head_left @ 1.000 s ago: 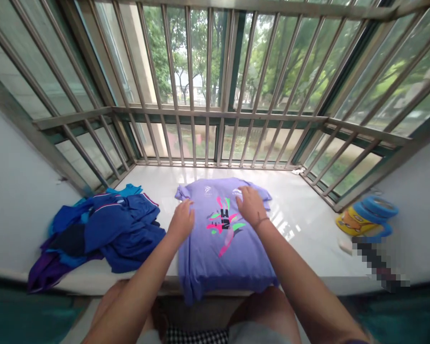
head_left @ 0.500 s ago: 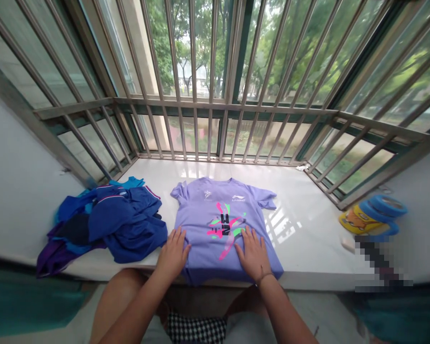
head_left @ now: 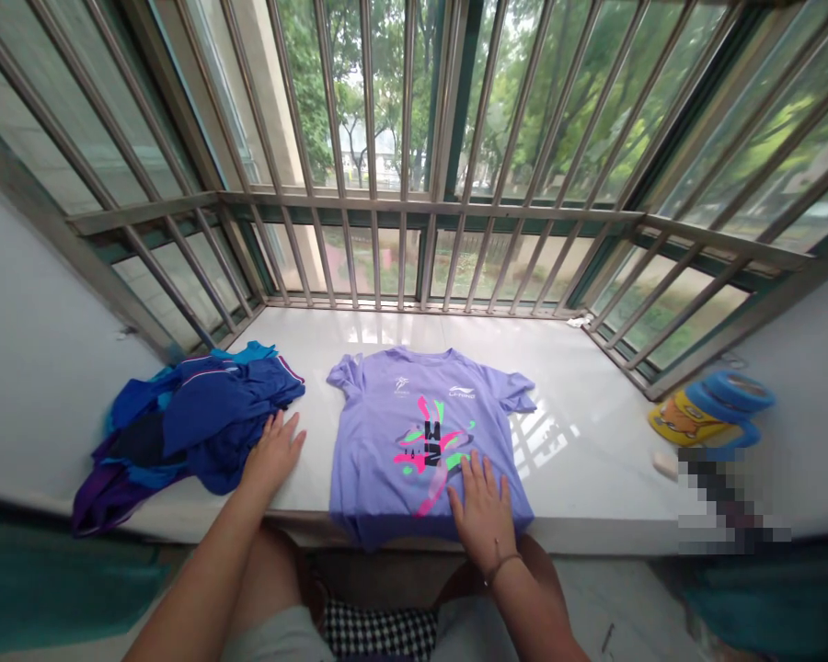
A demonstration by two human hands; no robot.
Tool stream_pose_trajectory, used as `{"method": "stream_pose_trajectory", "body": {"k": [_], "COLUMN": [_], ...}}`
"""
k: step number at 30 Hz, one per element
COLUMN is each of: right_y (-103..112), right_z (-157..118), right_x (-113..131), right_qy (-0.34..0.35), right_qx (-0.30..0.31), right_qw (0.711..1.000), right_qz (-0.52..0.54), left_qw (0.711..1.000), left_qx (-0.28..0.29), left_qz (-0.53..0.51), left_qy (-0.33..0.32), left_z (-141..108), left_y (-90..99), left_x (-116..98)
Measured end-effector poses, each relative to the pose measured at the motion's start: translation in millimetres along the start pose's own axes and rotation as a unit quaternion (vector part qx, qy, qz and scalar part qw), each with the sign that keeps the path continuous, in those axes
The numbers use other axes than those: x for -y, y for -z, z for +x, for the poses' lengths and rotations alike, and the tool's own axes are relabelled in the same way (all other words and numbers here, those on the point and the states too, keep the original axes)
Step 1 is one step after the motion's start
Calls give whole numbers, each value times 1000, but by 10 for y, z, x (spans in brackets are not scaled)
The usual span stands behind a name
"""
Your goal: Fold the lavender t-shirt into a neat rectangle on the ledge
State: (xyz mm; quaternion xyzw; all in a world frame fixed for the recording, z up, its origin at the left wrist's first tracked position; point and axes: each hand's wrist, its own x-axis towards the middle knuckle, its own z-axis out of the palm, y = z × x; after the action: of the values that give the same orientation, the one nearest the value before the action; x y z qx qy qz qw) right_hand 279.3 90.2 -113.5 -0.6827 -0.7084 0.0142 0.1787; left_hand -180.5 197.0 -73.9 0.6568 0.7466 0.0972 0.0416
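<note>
Since the earlier frame, the left hand has been drawn off the shirt and moved over to the clothes at the left, while the right hand has been left on the shirt's lower edge.

In the head view, a lilac T-shirt is laid out flat and face up on a white stone window sill, with its collar toward the window, its short sleeves spread to either side and its hem at the sill's front edge. A pink, green and black graphic is printed on the chest (the LI-NING mark can be read at the upper right). The right hand is pressed flat on the shirt near the hem, its fingers spread and nothing gripped. The left hand is open and empty, resting palm down on the bare sill, between the shirt and a crumpled pile of blue clothes; whether its fingertips touch the pile cannot be told.

Rolls of blue tape are stacked on a yellow cartoon-printed item at the sill's far right, with a small white block just beside them. Steel window bars stand along the back of the sill, and trees are seen beyond them.
</note>
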Motion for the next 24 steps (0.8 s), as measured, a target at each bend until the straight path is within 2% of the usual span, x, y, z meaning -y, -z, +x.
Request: {"method": "stream_pose_trajectory", "body": {"k": [3, 5, 8, 11, 14, 16, 19, 21, 24], "right_y": [-40, -47, -22, 74, 245, 352, 423, 410, 359], "right_z": [-185, -341, -574, -680, -545, -338, 1, 158, 242], "right_x": [125, 242, 420, 508, 448, 340, 146, 37, -46], "right_qy": [-6, -18, -32, -16, 16, 27, 1, -37, -67], "right_qx": [-7, 16, 53, 66, 60, 53, 62, 85, 119], "right_qw": [1000, 999, 995, 995, 997, 997, 995, 991, 985], "right_qz": [-22, -46, -78, -75, -56, -55, -80, -97, -104], "left_qw": [1000, 998, 998, 996, 983, 977, 986, 992, 998], "left_qx": [-12, -30, -48, -46, -36, -27, -3, 4, -17], "left_qz": [-7, -6, -15, -38, -61, -59, -27, -8, 6], "left_qy": [24, 46, 23, -63, -171, -205, -164, -124, -58], "left_z": [217, 337, 492, 604, 650, 640, 573, 494, 336], "left_y": [50, 78, 75, 0, -100, -151, -208, -250, -317], "left_x": [55, -22, -312, -741, -1163, -1365, -1494, -1474, -1361]}}
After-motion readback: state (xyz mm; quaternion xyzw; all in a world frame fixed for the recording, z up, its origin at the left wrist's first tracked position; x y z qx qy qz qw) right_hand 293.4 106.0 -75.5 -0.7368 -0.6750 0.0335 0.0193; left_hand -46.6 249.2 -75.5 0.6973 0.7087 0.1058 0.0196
